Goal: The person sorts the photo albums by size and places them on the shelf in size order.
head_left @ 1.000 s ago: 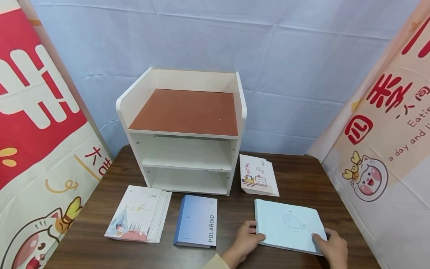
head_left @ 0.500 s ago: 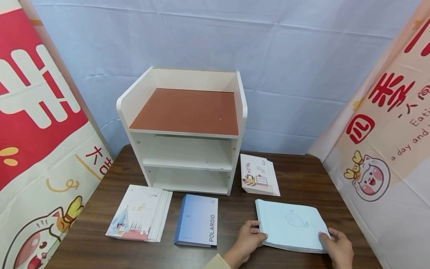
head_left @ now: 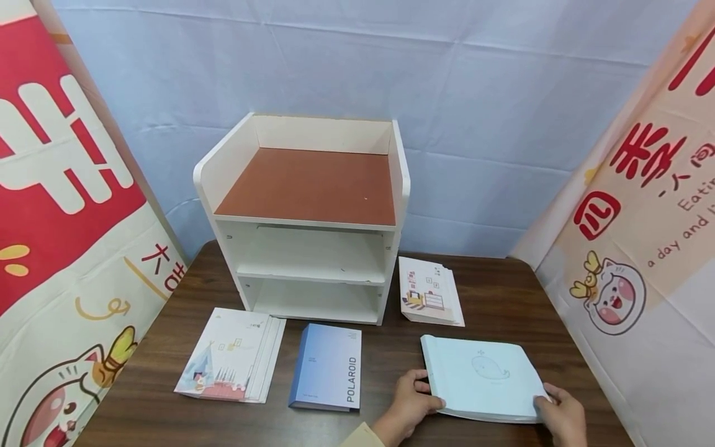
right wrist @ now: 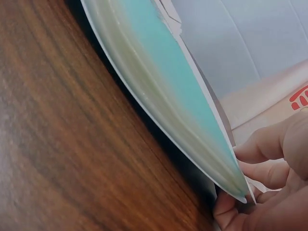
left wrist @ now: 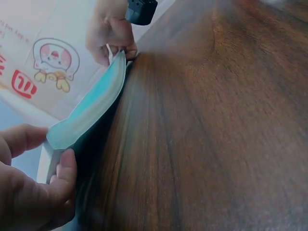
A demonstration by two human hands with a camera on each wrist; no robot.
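A light blue landscape booklet (head_left: 497, 372) with a small whale drawn on its cover is held between two hands at the right front of the table. My left hand (head_left: 410, 400) pinches its near left corner, thumb on top and fingers beneath. At its near right end, my right hand (head_left: 561, 413) grips the corner with the thumb over the cover. In the left wrist view the booklet (left wrist: 94, 103) bows, its ends raised and its middle low. The right wrist view shows its pages (right wrist: 159, 103) from the side, dark shadow between them and the wood.
Left of the hands lies a blue POLAROID book (head_left: 326, 366), and farther left a stack of white illustrated booklets (head_left: 231, 354). Another white stack (head_left: 430, 292) lies behind the booklet. A white shelf unit (head_left: 313, 276) with a brown top stands at the back of the wooden table (head_left: 491, 292).
My right hand has shifted slightly right along with the booklet's right end. The near edge, straight earlier, now curves downward. The left hand keeps its grip in nearly the same spot.
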